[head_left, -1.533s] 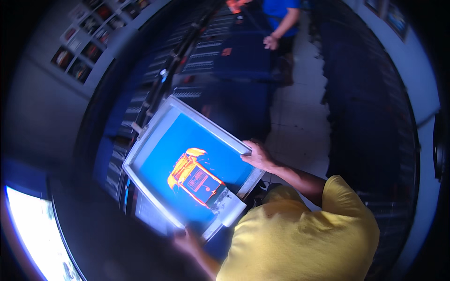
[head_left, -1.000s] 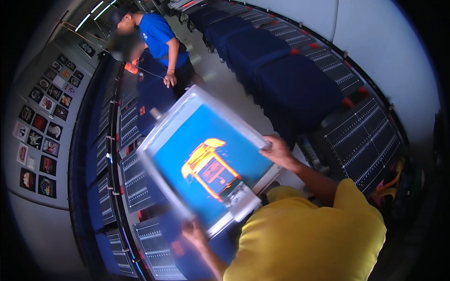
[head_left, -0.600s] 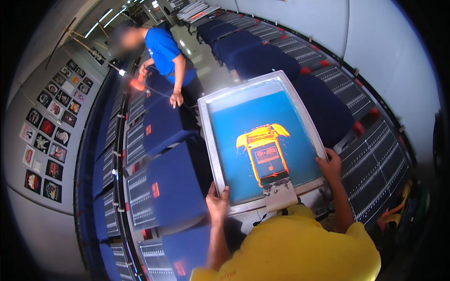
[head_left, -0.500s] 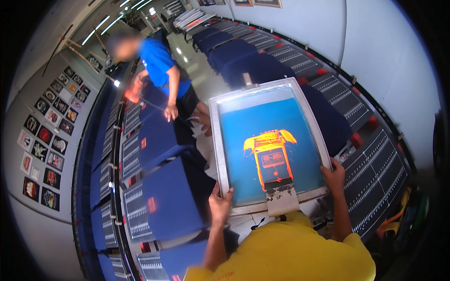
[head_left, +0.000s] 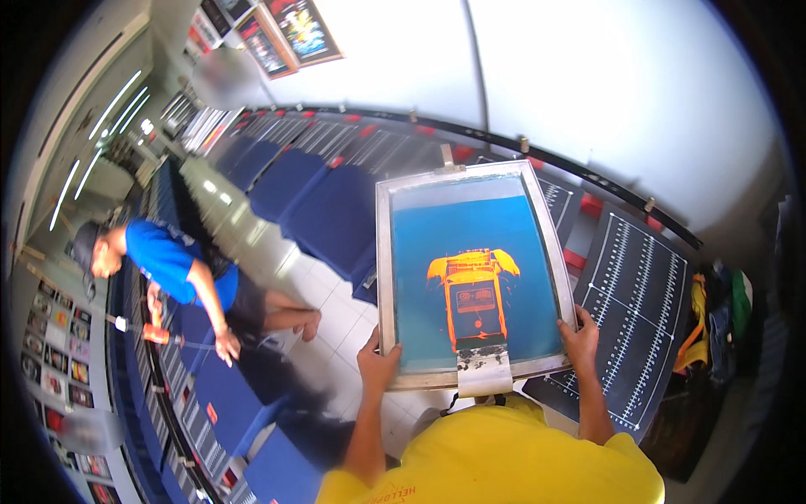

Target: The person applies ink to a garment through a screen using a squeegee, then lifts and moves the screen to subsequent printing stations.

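Frame (head_left: 384, 252), a single rectangle with a grey, metal-looking rim, is hanging in the air before one yellow shirt (head_left: 520, 454): the left hand (head_left: 378, 366) is clamping it near the lower left corner, the right hand (head_left: 581, 343) its lower right side. One smooth blue panel (head_left: 470, 223) is filling it, bearing one streaky orange smear (head_left: 473, 270). One flat, pale, dark-blotched strip (head_left: 484, 381) is overlapping the near edge. The long axis is running away from the wearer, its far end leaning slightly left; one small tab (head_left: 447, 156) is pointing outward there.

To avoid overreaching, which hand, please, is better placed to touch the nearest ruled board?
Probably the right hand: it holds the frame nearer the board; the left hand holds the far side.
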`<control>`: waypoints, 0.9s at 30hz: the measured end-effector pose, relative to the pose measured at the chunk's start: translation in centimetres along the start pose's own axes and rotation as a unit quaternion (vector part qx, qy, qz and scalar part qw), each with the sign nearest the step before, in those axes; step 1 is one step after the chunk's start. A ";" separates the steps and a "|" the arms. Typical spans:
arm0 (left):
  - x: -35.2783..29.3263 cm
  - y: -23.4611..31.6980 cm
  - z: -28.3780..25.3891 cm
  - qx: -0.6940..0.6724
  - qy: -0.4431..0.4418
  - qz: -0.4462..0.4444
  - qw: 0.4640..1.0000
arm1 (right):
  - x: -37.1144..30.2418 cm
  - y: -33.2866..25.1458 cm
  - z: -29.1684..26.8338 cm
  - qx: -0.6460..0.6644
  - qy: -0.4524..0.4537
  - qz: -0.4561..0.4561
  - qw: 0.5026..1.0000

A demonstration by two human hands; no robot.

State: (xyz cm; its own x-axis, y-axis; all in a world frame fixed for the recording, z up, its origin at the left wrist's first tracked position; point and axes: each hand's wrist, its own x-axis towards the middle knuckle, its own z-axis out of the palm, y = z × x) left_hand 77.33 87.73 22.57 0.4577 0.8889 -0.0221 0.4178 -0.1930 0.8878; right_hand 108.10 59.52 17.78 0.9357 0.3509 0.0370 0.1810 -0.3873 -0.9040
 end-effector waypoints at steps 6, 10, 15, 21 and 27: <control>11.4 -0.4 2.5 0.007 -0.117 0.048 0.992 | 0.1 0.5 2.3 -0.045 0.096 0.056 0.993; 19.3 -2.2 4.4 0.013 -0.179 0.117 0.977 | 0.0 -0.7 5.6 -0.125 0.171 0.048 0.976; 27.8 -2.2 4.9 0.039 -0.223 0.170 0.959 | 0.8 -3.1 10.8 -0.084 0.216 0.114 0.966; 35.6 -2.6 6.2 0.000 -0.268 0.196 0.943 | 2.8 -6.8 15.4 -0.092 0.252 0.146 0.952; 39.5 -3.6 7.6 0.016 -0.283 0.219 0.934 | 5.0 -6.0 17.4 -0.110 0.276 0.142 0.944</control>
State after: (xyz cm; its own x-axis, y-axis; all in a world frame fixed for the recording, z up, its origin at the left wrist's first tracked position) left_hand 99.87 120.43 15.04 0.9276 0.3620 0.0918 0.1133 -0.5069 0.8546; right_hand 106.40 78.43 15.93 0.9602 -0.2680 0.0780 -0.0989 -0.5880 -0.8028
